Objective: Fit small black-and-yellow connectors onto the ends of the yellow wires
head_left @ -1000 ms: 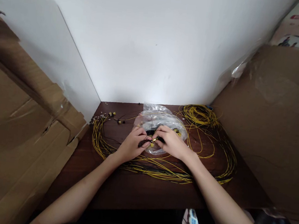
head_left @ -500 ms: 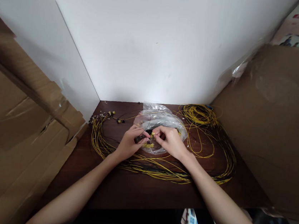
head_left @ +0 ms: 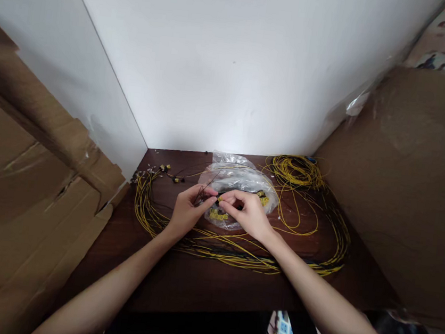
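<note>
Over a clear plastic bag (head_left: pixel 231 162), my two hands meet fingertip to fingertip. My left hand (head_left: pixel 189 210) is closed in a pinch on a thin black wire (head_left: pixel 202 190), whose loose part sticks up above the fingers. A small yellow connector (head_left: pixel 219 199) sits in the pinch of my right hand (head_left: pixel 250 214), close against the left fingertips. Whether wire and connector are joined is too small to tell. Several more yellow connectors (head_left: pixel 218 216) lie on the bag just below my hands, and another yellow cluster (head_left: pixel 262 197) shows behind my right hand.
A long bundle of yellow and black wires (head_left: pixel 232 256) curves around the front of the brown table (head_left: pixel 193 287). A yellow wire coil (head_left: pixel 296 170) lies at the back right. Cardboard stands at left (head_left: pixel 22 192) and a cardboard box (head_left: pixel 402 209) at right; a white wall (head_left: pixel 232 82) is behind.
My hands have drawn closer together and slightly left. The dark piece that showed in my left hand is now hidden by the fingers, and the yellow connector has moved left with my right hand.
</note>
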The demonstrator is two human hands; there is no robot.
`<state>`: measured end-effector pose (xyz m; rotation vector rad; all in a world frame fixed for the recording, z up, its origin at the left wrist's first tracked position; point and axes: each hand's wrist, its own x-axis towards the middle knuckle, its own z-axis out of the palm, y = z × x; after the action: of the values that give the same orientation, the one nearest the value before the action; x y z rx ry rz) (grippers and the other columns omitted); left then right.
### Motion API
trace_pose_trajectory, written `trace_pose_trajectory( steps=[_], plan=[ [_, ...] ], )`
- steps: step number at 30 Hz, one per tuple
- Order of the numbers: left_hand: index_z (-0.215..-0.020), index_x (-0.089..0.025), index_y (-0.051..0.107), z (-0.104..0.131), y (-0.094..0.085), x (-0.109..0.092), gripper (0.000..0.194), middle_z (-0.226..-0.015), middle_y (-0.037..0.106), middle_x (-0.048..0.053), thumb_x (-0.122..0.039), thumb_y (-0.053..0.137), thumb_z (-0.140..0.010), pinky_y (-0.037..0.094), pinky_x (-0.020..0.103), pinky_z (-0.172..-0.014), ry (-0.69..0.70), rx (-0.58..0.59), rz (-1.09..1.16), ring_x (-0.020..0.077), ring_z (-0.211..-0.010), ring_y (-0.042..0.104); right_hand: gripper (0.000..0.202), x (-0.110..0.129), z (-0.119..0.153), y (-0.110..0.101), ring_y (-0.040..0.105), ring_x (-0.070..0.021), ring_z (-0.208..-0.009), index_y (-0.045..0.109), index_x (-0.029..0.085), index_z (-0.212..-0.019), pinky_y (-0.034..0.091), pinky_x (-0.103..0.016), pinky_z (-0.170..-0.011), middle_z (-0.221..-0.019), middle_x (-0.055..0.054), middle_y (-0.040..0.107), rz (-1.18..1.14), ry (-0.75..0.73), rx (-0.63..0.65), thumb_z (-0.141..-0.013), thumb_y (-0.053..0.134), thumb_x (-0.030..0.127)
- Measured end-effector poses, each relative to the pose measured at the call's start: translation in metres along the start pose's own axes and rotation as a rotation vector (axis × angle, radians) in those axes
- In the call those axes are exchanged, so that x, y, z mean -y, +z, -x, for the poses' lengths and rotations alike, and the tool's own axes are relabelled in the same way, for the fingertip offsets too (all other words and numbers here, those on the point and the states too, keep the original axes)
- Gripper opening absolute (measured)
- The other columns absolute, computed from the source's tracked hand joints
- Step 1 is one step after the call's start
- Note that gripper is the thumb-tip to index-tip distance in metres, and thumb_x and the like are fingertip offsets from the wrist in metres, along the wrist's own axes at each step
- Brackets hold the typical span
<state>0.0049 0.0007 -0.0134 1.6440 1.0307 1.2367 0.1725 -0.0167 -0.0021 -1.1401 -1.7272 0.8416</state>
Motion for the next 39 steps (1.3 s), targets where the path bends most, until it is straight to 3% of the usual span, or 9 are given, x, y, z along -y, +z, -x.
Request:
trace_pose_trajectory(
  steps=[9, 23, 39],
  plan=[
    [-0.076, -0.012, 0.067, 0.0004, 0.0030, -0.0080, 0.017, -0.074, 0.066, 0.003, -0.025, 0.070, -0.065, 0.046, 0.023, -0.069, -0.157, -0.109, 0.113, 0.0132, -0.070, 0.060, 0.011, 0.0039, 0.0024, -0.0013, 0.053, -0.0108, -0.061, 0.065, 0.016, -0.085, 0.043, -0.023, -0.060, -0.067, 0.000, 0.060, 0.170, -0.178, -0.032, -0.079, 0.060, 0.023],
    [-0.076, -0.011, 0.066, -0.0005, 0.0018, -0.0066, 0.020, -0.071, 0.066, 0.003, -0.028, 0.071, -0.065, 0.046, 0.022, -0.064, -0.167, -0.128, 0.106, 0.0117, -0.064, 0.058, 0.012, 0.0038, 0.0038, -0.0023, 0.055, -0.0113, -0.066, 0.065, 0.016, -0.088, 0.043, -0.023, -0.063, -0.071, -0.001, 0.059, 0.240, -0.227, -0.016, -0.081, 0.058, 0.024],
    [-0.085, -0.013, 0.066, 0.0034, 0.0064, -0.0078, 0.019, -0.080, 0.066, 0.004, -0.021, 0.068, -0.068, 0.049, 0.025, -0.074, -0.054, -0.025, 0.113, 0.0143, -0.076, 0.061, 0.012, -0.0006, 0.0040, -0.0025, 0.054, -0.0123, -0.064, 0.065, 0.017, -0.085, 0.044, -0.024, -0.062, -0.069, -0.001, 0.059, 0.232, -0.250, -0.081, -0.082, 0.057, 0.025]
  ],
)
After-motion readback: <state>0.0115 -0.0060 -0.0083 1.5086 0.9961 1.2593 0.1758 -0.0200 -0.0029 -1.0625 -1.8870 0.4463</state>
